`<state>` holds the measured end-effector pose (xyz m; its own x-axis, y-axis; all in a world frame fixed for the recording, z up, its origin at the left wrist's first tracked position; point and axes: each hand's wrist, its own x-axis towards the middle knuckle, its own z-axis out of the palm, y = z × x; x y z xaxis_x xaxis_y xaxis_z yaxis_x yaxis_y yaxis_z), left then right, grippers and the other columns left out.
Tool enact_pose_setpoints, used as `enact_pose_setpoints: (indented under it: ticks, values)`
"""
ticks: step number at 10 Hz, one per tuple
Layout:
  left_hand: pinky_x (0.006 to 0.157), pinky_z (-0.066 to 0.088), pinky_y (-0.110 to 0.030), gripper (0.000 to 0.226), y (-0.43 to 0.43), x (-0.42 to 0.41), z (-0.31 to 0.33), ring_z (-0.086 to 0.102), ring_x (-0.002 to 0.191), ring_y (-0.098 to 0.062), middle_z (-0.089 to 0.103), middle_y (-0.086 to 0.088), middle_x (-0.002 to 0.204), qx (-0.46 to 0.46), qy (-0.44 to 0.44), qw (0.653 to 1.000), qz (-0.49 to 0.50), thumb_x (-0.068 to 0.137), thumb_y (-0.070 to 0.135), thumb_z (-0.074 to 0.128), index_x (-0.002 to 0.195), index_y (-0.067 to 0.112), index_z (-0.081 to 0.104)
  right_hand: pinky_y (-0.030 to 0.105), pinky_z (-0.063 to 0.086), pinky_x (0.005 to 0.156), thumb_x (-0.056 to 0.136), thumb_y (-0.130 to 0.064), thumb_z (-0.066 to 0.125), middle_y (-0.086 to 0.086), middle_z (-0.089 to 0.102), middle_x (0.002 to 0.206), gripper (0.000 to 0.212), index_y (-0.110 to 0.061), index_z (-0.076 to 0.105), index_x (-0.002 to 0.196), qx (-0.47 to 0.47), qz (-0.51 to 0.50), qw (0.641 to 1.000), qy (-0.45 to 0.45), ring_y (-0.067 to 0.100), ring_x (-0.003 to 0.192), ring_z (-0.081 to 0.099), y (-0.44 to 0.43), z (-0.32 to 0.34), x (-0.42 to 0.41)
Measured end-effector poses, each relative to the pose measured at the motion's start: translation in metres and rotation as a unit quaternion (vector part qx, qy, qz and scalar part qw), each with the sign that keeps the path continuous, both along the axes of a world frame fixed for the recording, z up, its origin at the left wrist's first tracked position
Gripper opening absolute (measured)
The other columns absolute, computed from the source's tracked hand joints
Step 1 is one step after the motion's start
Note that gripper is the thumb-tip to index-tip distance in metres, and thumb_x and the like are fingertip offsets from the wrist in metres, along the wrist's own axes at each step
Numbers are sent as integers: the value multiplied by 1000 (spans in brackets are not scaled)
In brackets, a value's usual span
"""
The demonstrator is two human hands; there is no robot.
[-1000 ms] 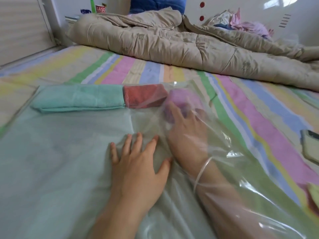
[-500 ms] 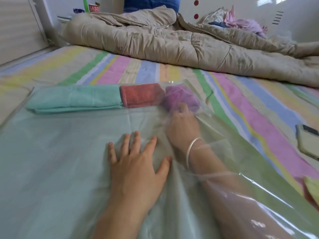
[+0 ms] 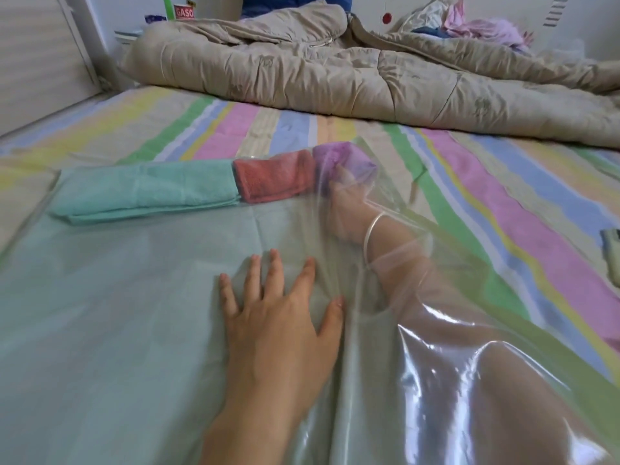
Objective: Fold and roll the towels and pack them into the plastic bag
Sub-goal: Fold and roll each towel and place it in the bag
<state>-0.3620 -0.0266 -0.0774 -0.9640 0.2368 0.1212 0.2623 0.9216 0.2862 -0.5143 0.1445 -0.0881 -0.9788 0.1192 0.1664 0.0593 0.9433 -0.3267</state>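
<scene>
Now seat the purple towel (image 3: 345, 158) against the red towel (image 3: 275, 180) left of your right hand (image 3: 347, 209) (grip clamped or not, I cannot tell); your flat, spread left hand (image 3: 280, 327) pins the plastic bag (image 3: 369, 370).

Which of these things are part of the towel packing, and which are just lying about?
Part of the job: bag; teal towel; red towel; purple towel; left hand, flat on the bag; right hand, inside the bag at the purple towel.

Lying about: quilt; clothes; phone.
</scene>
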Motion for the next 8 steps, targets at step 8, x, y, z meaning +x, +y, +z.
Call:
enact_pose_setpoints:
  ticks: [8]
  values:
    - [112, 21, -60, 69, -3, -4, -8, 42, 136, -33, 51, -12, 142, 26, 12, 999, -20, 80, 60, 23, 130, 29, 60, 51, 39, 102, 87, -12, 51, 22, 38, 138, 60, -8, 33, 143, 5, -17, 1000, 3, 41, 124, 42, -23, -4, -26]
